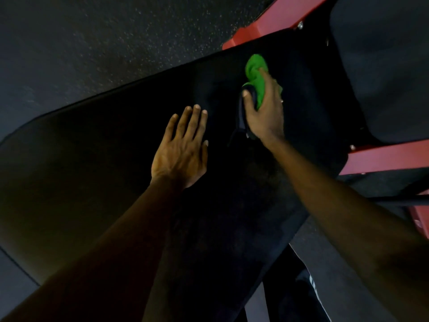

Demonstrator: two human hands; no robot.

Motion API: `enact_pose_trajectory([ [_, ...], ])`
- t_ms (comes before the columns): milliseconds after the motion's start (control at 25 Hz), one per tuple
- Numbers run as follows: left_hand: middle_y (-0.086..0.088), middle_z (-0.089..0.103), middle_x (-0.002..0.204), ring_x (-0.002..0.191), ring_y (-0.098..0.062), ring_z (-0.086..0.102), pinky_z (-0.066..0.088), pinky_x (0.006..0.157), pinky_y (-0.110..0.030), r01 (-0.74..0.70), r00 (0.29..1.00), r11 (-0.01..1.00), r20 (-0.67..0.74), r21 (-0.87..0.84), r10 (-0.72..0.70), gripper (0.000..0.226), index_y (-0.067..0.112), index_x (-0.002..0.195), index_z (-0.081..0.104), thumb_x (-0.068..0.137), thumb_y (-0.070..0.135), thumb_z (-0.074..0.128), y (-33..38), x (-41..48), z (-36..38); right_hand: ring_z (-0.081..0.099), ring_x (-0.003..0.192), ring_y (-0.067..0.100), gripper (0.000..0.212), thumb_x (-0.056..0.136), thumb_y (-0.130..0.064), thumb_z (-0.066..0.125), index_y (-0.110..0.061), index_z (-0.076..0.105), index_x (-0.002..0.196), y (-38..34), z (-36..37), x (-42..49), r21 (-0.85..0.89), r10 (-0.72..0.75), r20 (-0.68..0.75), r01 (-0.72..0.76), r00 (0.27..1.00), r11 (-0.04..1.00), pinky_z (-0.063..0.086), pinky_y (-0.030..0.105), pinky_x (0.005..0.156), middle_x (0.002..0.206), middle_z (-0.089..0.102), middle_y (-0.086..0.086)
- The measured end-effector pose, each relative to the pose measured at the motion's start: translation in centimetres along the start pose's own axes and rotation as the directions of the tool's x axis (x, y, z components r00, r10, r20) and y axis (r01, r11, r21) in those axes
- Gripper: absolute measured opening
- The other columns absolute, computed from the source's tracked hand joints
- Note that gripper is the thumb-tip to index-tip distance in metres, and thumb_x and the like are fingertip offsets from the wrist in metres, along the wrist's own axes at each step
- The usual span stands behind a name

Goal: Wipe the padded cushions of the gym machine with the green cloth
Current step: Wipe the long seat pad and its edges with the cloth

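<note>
On one black cushion point(92, 147), left hand point(180, 152) flat, fingers point(190, 122) straight; right hand point(264, 112), fingers point(267, 77) round one green cloth point(255, 66).

The left grip point(180, 156) lies flat, palm down, fingers point(192, 122) straight. The right grip point(264, 108) curls round the cloth point(255, 68), thumb point(248, 97) out.

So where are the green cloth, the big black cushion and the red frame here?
green cloth point(255, 68): head view, on its bunched upper end.
black cushion point(92, 147): head view, on the bare padding at left.
red frame point(383, 156): head view, on the bar at right.
</note>
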State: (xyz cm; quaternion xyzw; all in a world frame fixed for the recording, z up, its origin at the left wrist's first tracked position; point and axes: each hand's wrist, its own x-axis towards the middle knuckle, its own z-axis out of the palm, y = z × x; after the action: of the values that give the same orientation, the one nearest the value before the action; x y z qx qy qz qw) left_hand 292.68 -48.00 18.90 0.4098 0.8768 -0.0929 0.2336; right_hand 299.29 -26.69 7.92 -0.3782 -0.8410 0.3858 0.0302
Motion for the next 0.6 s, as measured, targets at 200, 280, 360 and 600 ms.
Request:
enact_pose_trajectory([
  [200,-0.009,-0.003,0.169,0.156,-0.023,-0.004,0.002,0.126,-0.044,0.003,1.000,1.000,0.021,-0.006,-0.003,0.066,0.011,0.161,-0.002,0.104,0.041,0.013,0.1,0.0,0.0,0.043,0.140,0.025,0.071,0.092,-0.046,0.060,-0.022,0.035,0.154,-1.2,-0.1,0.4,0.150,0.327,-0.086,-0.312,0.941,0.938,0.040,0.046,0.114,0.154,0.042,0.006],
  [280,-0.008,-0.002,0.169,0.156,-0.022,-0.003,0.002,0.126,-0.044,0.006,1.000,1.000,0.010,-0.002,-0.006,0.066,0.012,0.161,-0.002,0.104,0.041,0.013,0.1,0.1,-0.1,0.037,0.146,0.027,0.069,0.093,-0.042,0.059,-0.022,0.035,0.154,-2.4,-0.4,-5.3,0.142,0.245,-0.016,-0.240,0.969,0.960,0.035,0.047,0.118,0.157,0.038,0.007],
  [360,-0.008,-0.002,0.169,0.156,-0.022,-0.003,0.001,0.126,-0.043,0.004,1.000,1.000,0.007,0.008,-0.005,0.066,0.011,0.161,-0.002,0.104,0.041,0.013,0.1,0.0,0.0,0.027,0.152,0.027,0.067,0.093,-0.039,0.057,-0.021,0.034,0.154,-2.8,-1.0,-11.9,0.098,0.114,0.070,-0.120,0.991,0.988,0.027,0.046,0.123,0.160,0.036,0.007],
  [600,-0.009,-0.001,0.169,0.156,-0.022,-0.003,0.000,0.126,-0.043,0.000,1.000,1.000,0.001,-0.002,0.000,0.066,0.011,0.161,0.001,0.103,0.041,0.010,0.0,-0.1,0.2,0.037,0.145,0.025,0.070,0.090,-0.037,0.060,-0.021,0.037,0.153,-0.7,-0.9,-7.4,0.138,0.309,-0.048,-0.300,0.950,0.944,0.032,0.044,0.120,0.155,0.043,0.007],
])
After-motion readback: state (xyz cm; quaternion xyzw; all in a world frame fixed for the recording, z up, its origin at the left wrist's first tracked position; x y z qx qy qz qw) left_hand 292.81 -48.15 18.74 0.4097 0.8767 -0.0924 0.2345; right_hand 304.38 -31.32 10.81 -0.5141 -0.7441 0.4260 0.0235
